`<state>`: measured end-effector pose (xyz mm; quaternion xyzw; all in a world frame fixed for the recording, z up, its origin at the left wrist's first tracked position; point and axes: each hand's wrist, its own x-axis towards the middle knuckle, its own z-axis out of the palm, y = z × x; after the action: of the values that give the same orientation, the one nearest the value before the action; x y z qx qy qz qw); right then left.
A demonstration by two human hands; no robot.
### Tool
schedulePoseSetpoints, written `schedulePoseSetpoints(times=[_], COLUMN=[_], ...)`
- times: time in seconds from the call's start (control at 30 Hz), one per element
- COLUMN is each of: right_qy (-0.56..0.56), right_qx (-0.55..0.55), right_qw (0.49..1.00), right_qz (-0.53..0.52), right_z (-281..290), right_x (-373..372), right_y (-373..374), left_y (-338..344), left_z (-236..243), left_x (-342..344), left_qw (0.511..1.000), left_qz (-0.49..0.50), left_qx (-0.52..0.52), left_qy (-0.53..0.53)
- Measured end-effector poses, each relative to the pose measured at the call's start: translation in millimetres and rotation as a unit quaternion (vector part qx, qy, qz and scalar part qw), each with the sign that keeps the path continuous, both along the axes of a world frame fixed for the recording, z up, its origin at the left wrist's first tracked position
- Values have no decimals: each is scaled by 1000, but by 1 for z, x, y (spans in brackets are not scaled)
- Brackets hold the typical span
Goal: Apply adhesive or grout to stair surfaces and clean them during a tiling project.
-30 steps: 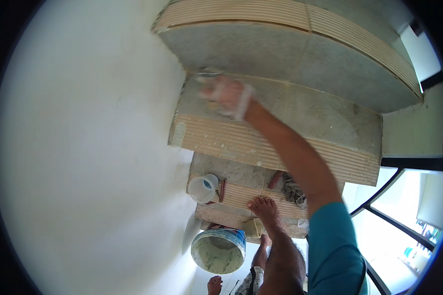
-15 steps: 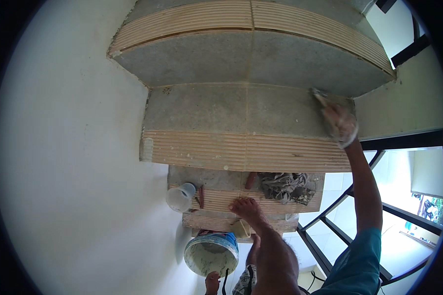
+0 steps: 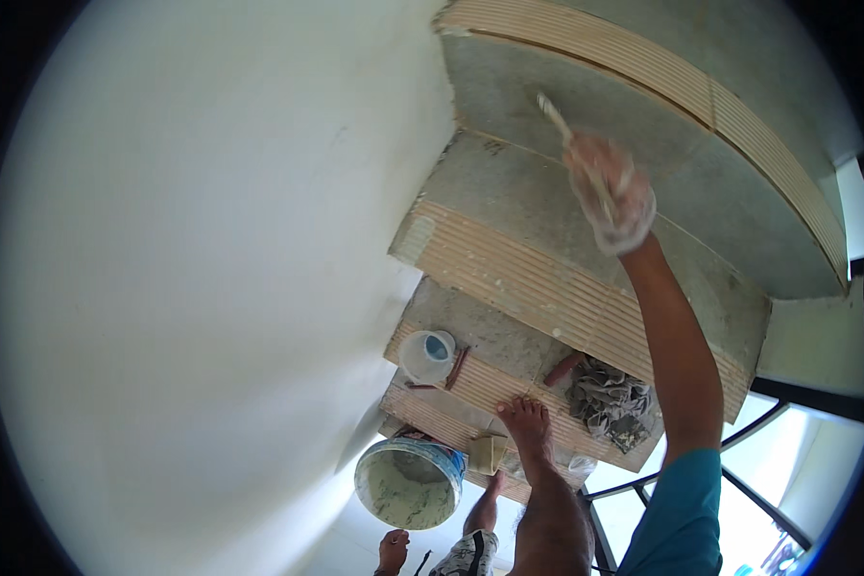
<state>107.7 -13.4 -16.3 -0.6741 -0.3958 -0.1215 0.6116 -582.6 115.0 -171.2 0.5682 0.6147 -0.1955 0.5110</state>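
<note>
My right hand, in a blurred translucent glove, is closed on a slim pale hand tool over the grey riser and the tiled step with its ribbed tan nosing. My left hand is low at the bottom edge, just below a bucket with pale greenish residue inside. Its fingers are curled, and what they hold, if anything, is hidden.
A white wall runs along the left. Lower steps carry a translucent cup, a crumpled grey rag, red bars and a beige container. My bare foot rests there. Dark-framed railing is at right.
My right hand swung from the left of the step to its right end, and is now back near the middle, higher, with the tool against the riser. The view has rotated.
</note>
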Motion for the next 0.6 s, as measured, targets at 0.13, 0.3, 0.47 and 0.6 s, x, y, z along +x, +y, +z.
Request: schedulePoseSetpoints(times=[0.13, 0.3, 0.47, 0.6], right_qy=[101, 298, -165, -173], right_qx=[79, 177, -280, -163], right_qw=[987, 910, 942, 971], right_qz=[101, 229, -89, -31], right_z=[-50, -82, -57, -74], right_x=[33, 51, 35, 58], right_y=[58, 52, 73, 76], left_y=[-22, -42, -51, -49], left_z=[-6, -10, -11, -11], left_x=[-24, 3, 1, 13], left_qw=[999, 997, 996, 993], left_qz=[34, 68, 76, 107], left_qx=[1, -34, -46, -43], left_qy=[23, -11, 9, -25])
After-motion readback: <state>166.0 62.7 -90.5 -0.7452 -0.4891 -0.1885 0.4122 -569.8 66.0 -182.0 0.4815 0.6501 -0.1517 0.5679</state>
